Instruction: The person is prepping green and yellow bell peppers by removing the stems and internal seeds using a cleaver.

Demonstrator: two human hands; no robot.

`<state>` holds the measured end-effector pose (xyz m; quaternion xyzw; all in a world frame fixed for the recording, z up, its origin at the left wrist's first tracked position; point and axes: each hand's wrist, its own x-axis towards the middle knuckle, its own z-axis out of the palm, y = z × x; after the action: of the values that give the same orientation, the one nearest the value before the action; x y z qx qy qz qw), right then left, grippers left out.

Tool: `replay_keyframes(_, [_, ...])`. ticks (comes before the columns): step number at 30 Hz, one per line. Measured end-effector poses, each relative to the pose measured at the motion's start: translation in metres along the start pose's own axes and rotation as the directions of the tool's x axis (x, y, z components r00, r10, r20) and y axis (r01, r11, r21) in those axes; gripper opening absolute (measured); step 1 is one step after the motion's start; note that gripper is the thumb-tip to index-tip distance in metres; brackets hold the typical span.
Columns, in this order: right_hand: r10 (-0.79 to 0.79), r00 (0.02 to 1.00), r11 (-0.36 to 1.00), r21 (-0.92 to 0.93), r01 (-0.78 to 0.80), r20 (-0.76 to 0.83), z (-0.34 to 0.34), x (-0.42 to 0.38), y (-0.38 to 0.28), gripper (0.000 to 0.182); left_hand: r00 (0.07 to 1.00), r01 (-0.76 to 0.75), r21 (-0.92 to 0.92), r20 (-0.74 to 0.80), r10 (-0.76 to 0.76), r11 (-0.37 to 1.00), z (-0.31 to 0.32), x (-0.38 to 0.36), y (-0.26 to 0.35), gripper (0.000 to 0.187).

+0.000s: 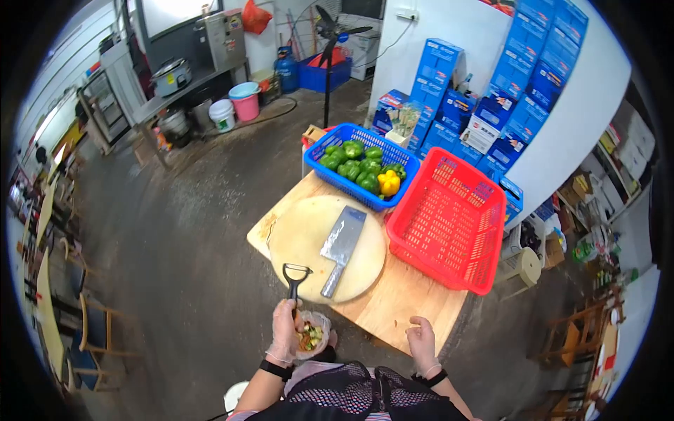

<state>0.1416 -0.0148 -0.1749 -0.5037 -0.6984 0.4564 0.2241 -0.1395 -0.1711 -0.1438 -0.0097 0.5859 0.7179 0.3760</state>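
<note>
A black peeler (294, 279) is held upright in my left hand (284, 332), its head over the near left edge of the round cutting board (302, 231). My right hand (422, 338) is above the near edge of the wooden table (393, 312), gloved, its fingers curled; whether it holds anything I cannot make out. A cleaver (343, 244) lies flat on the board. Behind the board, green peppers (352, 149) and a yellow pepper (389, 183) fill a blue basket (338, 184). To its right stands a red basket (449, 217) with nothing in it.
Below my left hand is a lined bin (313, 335) with scraps. Blue boxes (502, 105) are stacked against the wall behind the baskets. A black fan (328, 63) stands beyond the table, and a stool (523, 266) is at the right.
</note>
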Motion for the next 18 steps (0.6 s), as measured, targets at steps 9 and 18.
replay_keyframes(9, [0.052,0.998,0.963,0.262,-0.063,0.048,-0.002,-0.011,0.029,0.028,0.914,-0.192,-0.077,-0.378,0.15,0.978,-0.061,-0.086,-0.008,0.022])
replay_keyframes(18, [-0.008,0.998,0.94,0.341,-0.015,0.066,-0.004,-0.022,0.032,0.027,0.846,-0.268,-0.16,-0.511,0.153,0.95,-0.081,-0.115,-0.006,0.018])
